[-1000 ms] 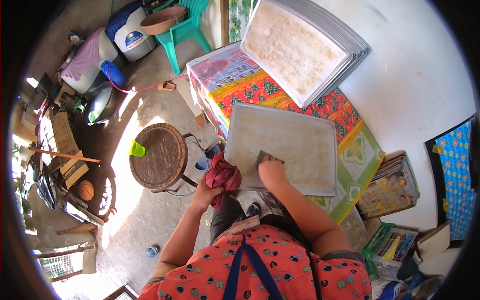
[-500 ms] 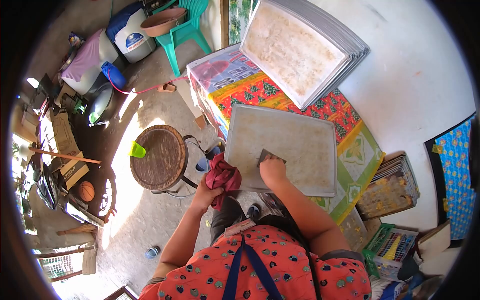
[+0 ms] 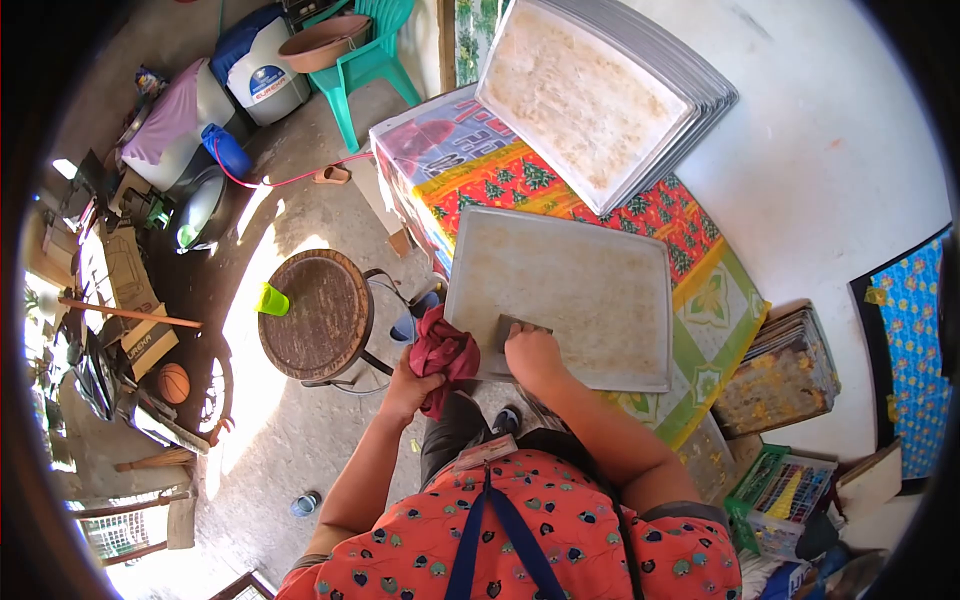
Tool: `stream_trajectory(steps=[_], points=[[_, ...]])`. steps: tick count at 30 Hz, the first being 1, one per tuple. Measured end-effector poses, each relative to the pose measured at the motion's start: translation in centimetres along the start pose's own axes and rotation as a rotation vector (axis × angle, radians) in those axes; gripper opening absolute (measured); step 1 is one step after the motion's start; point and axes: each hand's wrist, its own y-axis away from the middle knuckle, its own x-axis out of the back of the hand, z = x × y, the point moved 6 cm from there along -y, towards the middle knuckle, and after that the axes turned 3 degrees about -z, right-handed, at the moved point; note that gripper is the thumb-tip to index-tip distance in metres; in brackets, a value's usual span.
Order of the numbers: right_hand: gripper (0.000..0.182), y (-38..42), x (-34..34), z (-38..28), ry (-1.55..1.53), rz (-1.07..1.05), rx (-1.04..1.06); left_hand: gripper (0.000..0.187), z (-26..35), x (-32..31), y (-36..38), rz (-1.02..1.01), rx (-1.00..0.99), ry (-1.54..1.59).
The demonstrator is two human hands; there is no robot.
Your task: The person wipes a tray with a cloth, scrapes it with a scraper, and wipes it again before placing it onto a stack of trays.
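A flat grey baking tray (image 3: 590, 270) lies on the covered table in front of me. My right hand (image 3: 534, 355) is closed around a dark flat scraper (image 3: 508, 328), which rests on the tray's surface toward its near left part. My left hand (image 3: 408, 390) grips a bunched dark red cloth (image 3: 444, 352) beside the tray's left near corner. Behind the tray stands a tall stack of similar trays (image 3: 585, 95), the top one marked with brownish stains.
A round wooden stool (image 3: 318, 315) with a lime green cup (image 3: 272, 300) stands to the left. Stained trays (image 3: 780, 385) lean against the wall at right, near a plastic crate (image 3: 790, 490). A green chair (image 3: 375, 65) holding a brown basin (image 3: 325, 43) is at the back.
My right hand has moved the scraper slightly left and toward me across the tray. The left hand still holds the cloth in nearly the same place.
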Motion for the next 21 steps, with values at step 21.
stream_trajectory(steps=[21], points=[[0.04, 0.0, -2.8, -0.8, 0.034, -0.176, -0.106, 0.068, 0.3, -0.2, 0.0, -0.002, -0.027, -0.025]])
